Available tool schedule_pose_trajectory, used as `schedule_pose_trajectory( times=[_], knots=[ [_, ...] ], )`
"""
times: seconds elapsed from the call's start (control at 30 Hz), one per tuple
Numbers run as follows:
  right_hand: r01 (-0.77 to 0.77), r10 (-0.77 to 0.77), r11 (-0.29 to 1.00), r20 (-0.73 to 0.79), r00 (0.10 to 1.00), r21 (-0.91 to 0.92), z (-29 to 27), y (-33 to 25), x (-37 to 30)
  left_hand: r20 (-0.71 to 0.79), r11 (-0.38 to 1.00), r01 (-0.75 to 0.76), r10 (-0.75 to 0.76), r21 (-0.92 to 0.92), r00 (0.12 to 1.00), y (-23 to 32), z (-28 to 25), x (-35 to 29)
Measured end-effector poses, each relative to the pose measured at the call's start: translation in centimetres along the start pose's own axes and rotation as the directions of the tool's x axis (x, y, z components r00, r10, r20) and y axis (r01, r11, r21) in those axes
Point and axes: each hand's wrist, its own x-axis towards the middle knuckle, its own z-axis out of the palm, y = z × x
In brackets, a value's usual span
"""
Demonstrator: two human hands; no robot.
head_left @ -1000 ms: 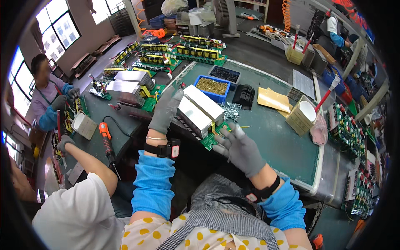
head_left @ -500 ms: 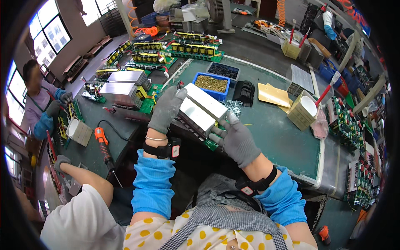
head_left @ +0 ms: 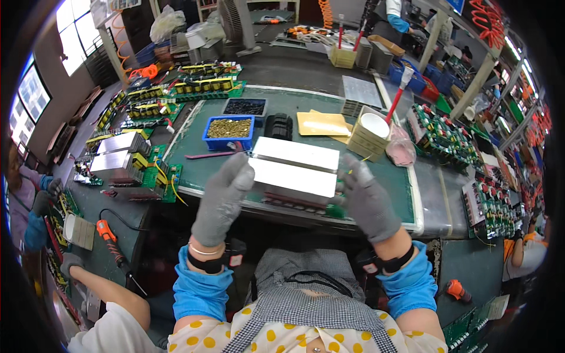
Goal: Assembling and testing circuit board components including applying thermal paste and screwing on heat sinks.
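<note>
A circuit board with two silver metal heat sinks (head_left: 294, 176) is level over the near edge of the green bench. My left hand (head_left: 223, 200), in a grey glove, is closed at its left end, fingers by the heat sinks' edge. At the opposite end, my gloved right hand (head_left: 372, 203) is closed around the board's side, its fingertips slightly blurred. Green board edge shows beneath the metal. Just beyond stand a blue bin of brass-coloured small parts (head_left: 228, 129) and a grey tray of black parts (head_left: 245, 107). A purple-handled tool (head_left: 215, 155) lies near the left fingers.
Finished-looking boards with heat sinks (head_left: 118, 159) lie to the left, near an orange electric screwdriver (head_left: 112, 238). Yellow sheets (head_left: 322, 124) and a container with a brush (head_left: 371, 132) stand behind right. More boards (head_left: 441, 135) line the right. A co-worker's arm (head_left: 112, 288) reaches in at lower left.
The view has swung right. The board with heat sinks, tilted before, is now level and squared to me. The right hand's spread fingers have come up along its end.
</note>
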Motion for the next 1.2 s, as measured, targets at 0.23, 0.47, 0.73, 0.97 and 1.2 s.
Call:
schedule_pose_trajectory(
  times=[0.23, 0.47, 0.73, 0.97, 1.2],
  knots=[
    [-0.054, 0.017, 0.987, -0.239, 0.971, -0.150, -9.7, -3.0, -0.9, 0.144, 0.981, 0.189, -0.181, -0.047, 0.973, -4.8, 7.7, 0.1],
    [-0.150, 0.141, 0.984, -0.093, 0.986, -0.094, -16.5, -1.8, -0.6, 0.340, 0.996, 0.081, -0.065, -0.035, 0.938, -4.7, 9.6, -0.4],
    [-0.104, 0.096, 0.992, -0.099, 0.990, -0.078, -17.7, -2.5, -1.5, 0.288, 0.422, -0.378, 0.263, 0.824, 0.921, -6.5, 4.6, 2.3],
    [-0.014, 0.013, 1.000, -0.028, 1.000, -0.025, -18.0, -2.7, -3.3, 0.097, 0.260, -0.153, 0.218, 0.953, 0.971, -9.3, 3.9, 5.5],
    [0.033, -0.036, 0.998, -0.058, 0.998, -0.052, -17.3, -2.5, -3.7, 0.076, 0.067, -0.098, 0.268, 0.993, 0.960, -9.8, 5.1, 8.6]
  ],
)
